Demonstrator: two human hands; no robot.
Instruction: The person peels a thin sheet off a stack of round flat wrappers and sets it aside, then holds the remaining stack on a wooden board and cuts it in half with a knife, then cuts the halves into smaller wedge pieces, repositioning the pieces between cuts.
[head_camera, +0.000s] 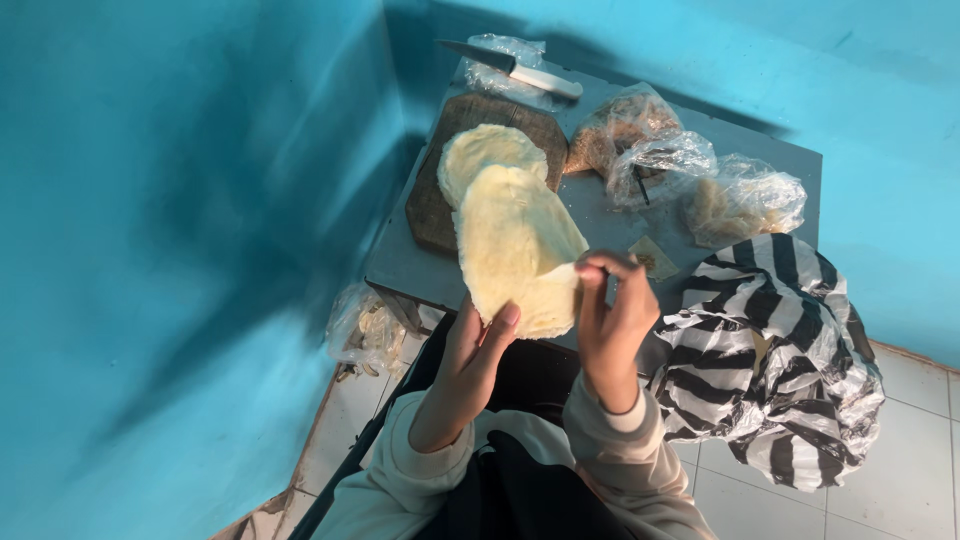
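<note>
Matt doughy flatbread (515, 240); worn wooden board (440, 200); glossy crinkled plastic bag (770, 360).

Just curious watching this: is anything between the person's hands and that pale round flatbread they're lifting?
Nothing visible. The left hand and right hand both grip the pale yellow round flatbread directly at its lower edge, above the dark wooden cutting board, where a second flatbread lies.
</note>
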